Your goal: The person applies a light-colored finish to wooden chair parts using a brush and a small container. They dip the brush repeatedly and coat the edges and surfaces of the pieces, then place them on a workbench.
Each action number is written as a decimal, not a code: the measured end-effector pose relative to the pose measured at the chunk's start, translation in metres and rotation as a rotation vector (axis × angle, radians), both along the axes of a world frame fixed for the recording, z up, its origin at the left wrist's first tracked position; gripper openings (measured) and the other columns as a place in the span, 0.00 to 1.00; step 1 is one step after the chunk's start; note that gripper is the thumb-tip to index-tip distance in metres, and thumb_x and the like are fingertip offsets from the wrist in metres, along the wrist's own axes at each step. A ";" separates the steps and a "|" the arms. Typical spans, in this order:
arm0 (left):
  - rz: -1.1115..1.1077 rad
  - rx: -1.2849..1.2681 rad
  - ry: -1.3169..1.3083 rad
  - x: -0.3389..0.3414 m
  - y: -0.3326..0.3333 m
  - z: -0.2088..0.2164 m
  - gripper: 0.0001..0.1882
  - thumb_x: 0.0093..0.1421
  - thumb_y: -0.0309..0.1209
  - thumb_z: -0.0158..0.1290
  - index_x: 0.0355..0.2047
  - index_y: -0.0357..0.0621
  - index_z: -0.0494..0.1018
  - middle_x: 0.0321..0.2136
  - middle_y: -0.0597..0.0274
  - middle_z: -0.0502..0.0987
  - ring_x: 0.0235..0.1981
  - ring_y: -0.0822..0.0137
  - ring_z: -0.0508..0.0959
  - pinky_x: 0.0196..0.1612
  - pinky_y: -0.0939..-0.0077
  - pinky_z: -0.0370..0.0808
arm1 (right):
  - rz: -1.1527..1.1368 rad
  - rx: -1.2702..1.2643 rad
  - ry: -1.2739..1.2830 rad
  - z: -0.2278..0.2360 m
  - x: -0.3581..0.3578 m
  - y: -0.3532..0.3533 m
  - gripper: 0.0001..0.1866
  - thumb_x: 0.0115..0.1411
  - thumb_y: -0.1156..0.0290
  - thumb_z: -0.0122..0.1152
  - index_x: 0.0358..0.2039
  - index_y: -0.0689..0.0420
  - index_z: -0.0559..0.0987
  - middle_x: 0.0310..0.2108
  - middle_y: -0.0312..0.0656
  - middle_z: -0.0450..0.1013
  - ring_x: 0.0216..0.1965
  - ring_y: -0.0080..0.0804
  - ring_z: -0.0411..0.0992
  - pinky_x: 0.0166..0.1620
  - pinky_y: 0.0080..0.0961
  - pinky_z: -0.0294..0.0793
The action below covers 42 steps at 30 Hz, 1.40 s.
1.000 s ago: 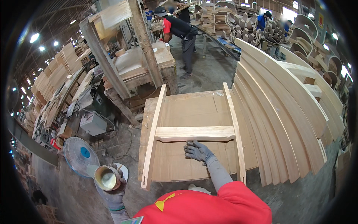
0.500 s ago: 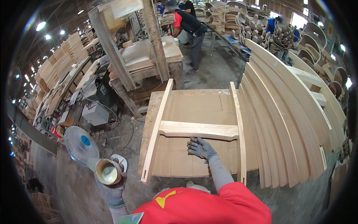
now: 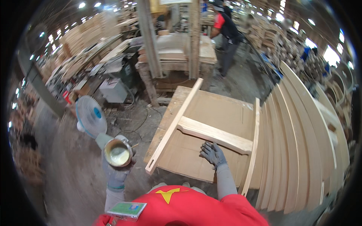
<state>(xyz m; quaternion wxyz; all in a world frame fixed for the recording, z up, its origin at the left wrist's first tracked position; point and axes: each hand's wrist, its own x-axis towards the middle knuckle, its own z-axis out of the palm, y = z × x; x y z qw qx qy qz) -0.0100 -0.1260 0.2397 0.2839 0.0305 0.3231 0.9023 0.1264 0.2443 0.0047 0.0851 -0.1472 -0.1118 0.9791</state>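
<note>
My left hand [image 3: 117, 176], in a grey glove, is closed round a small cup [image 3: 120, 145] with pale, creamy liquid inside. A thin stick [image 3: 135, 145] pokes out beside the cup's rim. My right hand [image 3: 213, 153], also gloved in grey, hovers palm-inward with fingers outstretched, just on the near side of a wooden crossbar [image 3: 215, 135]; nothing is in it. The crossbar joins a left rail [image 3: 174, 126] and a right rail [image 3: 253, 147], making an H-shaped wooden frame. A slot shows in the left rail's near end. The frame lies on a cardboard-covered worktop [image 3: 184, 156].
Curved wooden panels [image 3: 292, 150] stand in a row close on the right. A fan [image 3: 91, 115] and a pale metal box [image 3: 113, 90] are at the left. Beyond the worktop is a wooden bench [image 3: 173, 52] with posts. A person [image 3: 228, 35] bends over farther back.
The view has turned, so the frame and worktop look tilted and the background sits further right. My left hand keeps hold of the cup; my right hand stays close to the crossbar.
</note>
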 end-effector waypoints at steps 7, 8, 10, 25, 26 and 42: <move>0.112 0.004 0.014 0.002 -0.001 0.003 0.28 0.61 0.55 0.35 0.49 0.46 0.65 0.40 0.52 0.74 0.36 0.51 0.78 0.29 0.60 0.79 | -0.025 0.031 -0.069 0.003 0.001 -0.005 0.24 0.61 0.53 0.52 0.45 0.63 0.69 0.44 0.50 0.69 0.45 0.46 0.69 0.44 0.47 0.75; 0.116 -0.001 0.083 0.004 -0.004 0.002 0.28 0.62 0.54 0.35 0.49 0.46 0.65 0.39 0.51 0.74 0.36 0.51 0.78 0.28 0.60 0.79 | -0.012 0.044 -0.067 0.003 -0.001 -0.007 0.24 0.61 0.53 0.52 0.45 0.63 0.70 0.44 0.50 0.69 0.45 0.46 0.69 0.44 0.47 0.75; 0.178 0.000 0.089 0.003 -0.009 -0.007 0.26 0.63 0.51 0.36 0.50 0.44 0.64 0.38 0.50 0.74 0.33 0.51 0.79 0.26 0.60 0.80 | -0.013 0.072 -0.064 0.004 0.000 -0.009 0.24 0.60 0.53 0.52 0.44 0.63 0.70 0.43 0.49 0.69 0.45 0.45 0.69 0.44 0.47 0.75; 0.175 -0.053 0.098 -0.006 -0.019 -0.009 0.25 0.63 0.50 0.35 0.51 0.46 0.63 0.43 0.53 0.73 0.38 0.53 0.78 0.30 0.59 0.81 | -0.032 0.075 -0.068 0.001 -0.001 -0.007 0.24 0.60 0.54 0.54 0.46 0.62 0.69 0.43 0.49 0.69 0.44 0.44 0.69 0.45 0.45 0.74; 0.194 -0.073 0.109 -0.005 -0.014 -0.005 0.23 0.64 0.48 0.36 0.51 0.44 0.63 0.42 0.53 0.73 0.37 0.55 0.79 0.29 0.61 0.82 | -0.040 0.063 -0.065 0.001 0.000 -0.005 0.24 0.60 0.54 0.54 0.46 0.62 0.69 0.43 0.49 0.69 0.44 0.44 0.69 0.45 0.45 0.74; 0.134 -0.308 0.329 -0.003 0.021 0.014 0.27 0.59 0.55 0.39 0.48 0.51 0.67 0.43 0.56 0.71 0.42 0.52 0.72 0.35 0.62 0.74 | -0.151 -0.037 0.043 0.001 0.001 0.002 0.24 0.62 0.53 0.49 0.49 0.60 0.69 0.45 0.49 0.69 0.46 0.45 0.69 0.48 0.45 0.73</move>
